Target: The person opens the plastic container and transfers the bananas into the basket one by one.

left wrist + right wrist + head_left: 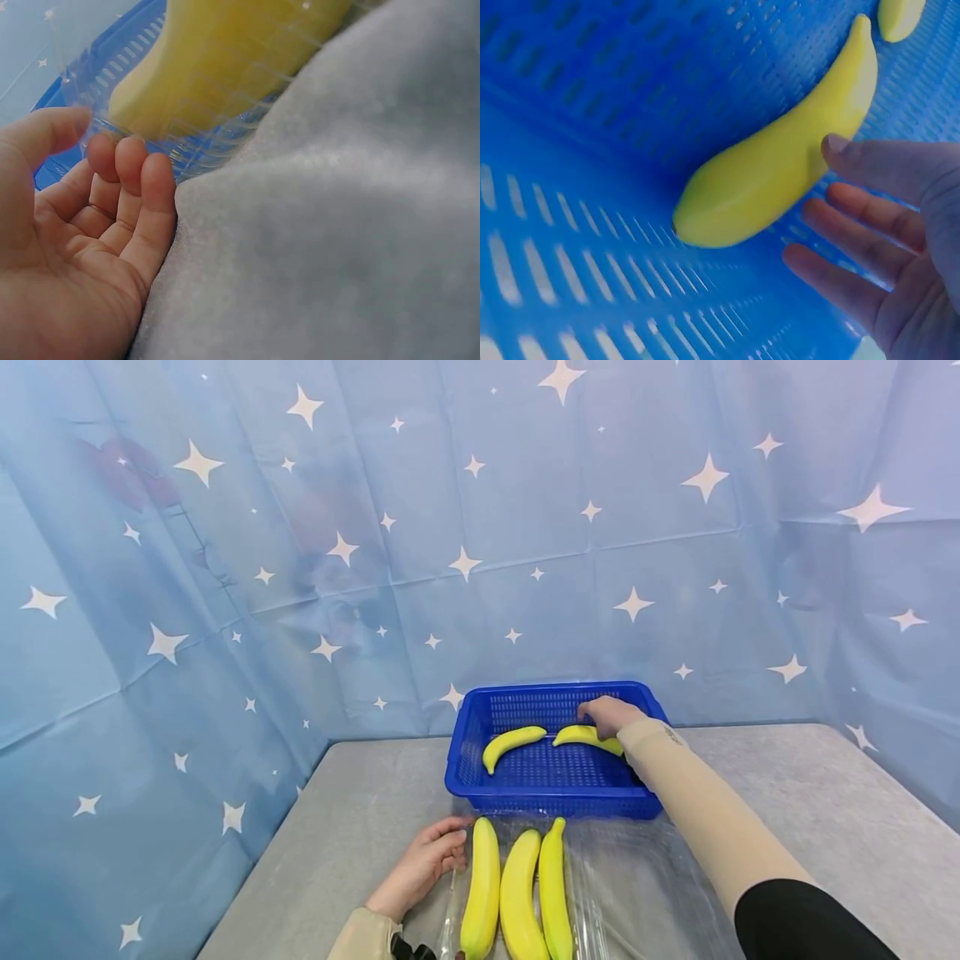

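Note:
My right hand (609,713) reaches into the blue plastic basket (570,792). In the right wrist view the thumb overlaps the side of a yellow banana (772,169), and the fingers are extended beside it, not closed round it. A second banana (513,744) lies in the basket's left half. My left hand (429,862) grips the left edge of a clear plastic container (590,910), fingers curled at its rim in the left wrist view (97,232). Three bananas lie lengthwise side by side in the container: a left one (482,885), a middle one (520,893) and a slimmer right one (553,889).
A grey table (337,827) bears the basket and the container. The basket stands just behind the container, near the table's far edge. A blue curtain (420,493) with white stars hangs behind and to the left.

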Demonstrator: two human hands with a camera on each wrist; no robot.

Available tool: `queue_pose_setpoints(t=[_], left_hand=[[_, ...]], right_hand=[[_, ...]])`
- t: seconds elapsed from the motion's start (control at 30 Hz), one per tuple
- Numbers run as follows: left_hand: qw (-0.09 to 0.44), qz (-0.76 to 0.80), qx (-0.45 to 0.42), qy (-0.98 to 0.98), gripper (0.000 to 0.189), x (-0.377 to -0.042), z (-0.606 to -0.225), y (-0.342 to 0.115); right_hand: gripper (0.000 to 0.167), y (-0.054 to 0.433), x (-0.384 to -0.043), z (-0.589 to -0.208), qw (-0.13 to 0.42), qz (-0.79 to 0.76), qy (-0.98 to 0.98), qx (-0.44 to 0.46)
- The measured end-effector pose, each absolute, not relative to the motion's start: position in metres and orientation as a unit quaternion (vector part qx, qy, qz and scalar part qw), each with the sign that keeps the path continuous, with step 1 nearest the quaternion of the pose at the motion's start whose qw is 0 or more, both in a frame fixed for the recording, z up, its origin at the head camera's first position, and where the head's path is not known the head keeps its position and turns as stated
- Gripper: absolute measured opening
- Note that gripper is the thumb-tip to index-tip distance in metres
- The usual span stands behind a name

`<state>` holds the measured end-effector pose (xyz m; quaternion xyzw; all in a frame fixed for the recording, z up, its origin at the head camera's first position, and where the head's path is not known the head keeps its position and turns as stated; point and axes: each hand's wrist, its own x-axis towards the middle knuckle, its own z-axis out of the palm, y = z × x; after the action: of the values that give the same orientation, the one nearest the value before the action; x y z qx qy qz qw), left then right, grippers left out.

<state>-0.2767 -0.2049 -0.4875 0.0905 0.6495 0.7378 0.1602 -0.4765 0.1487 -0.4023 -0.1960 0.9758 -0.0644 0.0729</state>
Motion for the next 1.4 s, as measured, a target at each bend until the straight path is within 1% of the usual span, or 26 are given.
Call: queue_pose_setpoints(t=[0.17,0.47,0.7,0.97,1.2,1.3,1.4], left_hand=[[0.161,0.734,0.088,0.654,0.042,-0.277,-0.489,-0.205],[0.157,0.737,0.084,0.653,0.039,-0.277,-0.490,-0.207],[0.155,0.733,0.073,0.658,0.038,-0.274,-0.487,-0.209],[0.159,0.731,0.077,0.659,0.042,-0.272,-0.484,-0.208],[0.161,0.733,0.076,0.656,0.040,-0.270,-0.484,-0.205],[0.165,0.733,0.081,0.655,0.039,-0.270,-0.483,-0.204],[0.168,0.733,0.087,0.654,0.039,-0.270,-0.483,-0.203]], right_hand=[[0.056,0.147,-0.472,-0.386,0.075,-0.078,0.971,-0.211],[0.058,0.130,-0.454,-0.345,0.050,-0.096,0.953,-0.282],[0.053,0.100,-0.422,-0.320,-0.005,-0.058,0.925,-0.375],[0.047,0.074,-0.363,-0.313,-0.071,0.021,0.871,-0.485],[0.044,0.064,-0.318,-0.321,-0.133,0.071,0.796,-0.587],[0.042,0.062,-0.300,-0.330,-0.142,0.078,0.765,-0.623],[0.044,0.060,-0.284,-0.342,-0.129,0.084,0.744,-0.650]])
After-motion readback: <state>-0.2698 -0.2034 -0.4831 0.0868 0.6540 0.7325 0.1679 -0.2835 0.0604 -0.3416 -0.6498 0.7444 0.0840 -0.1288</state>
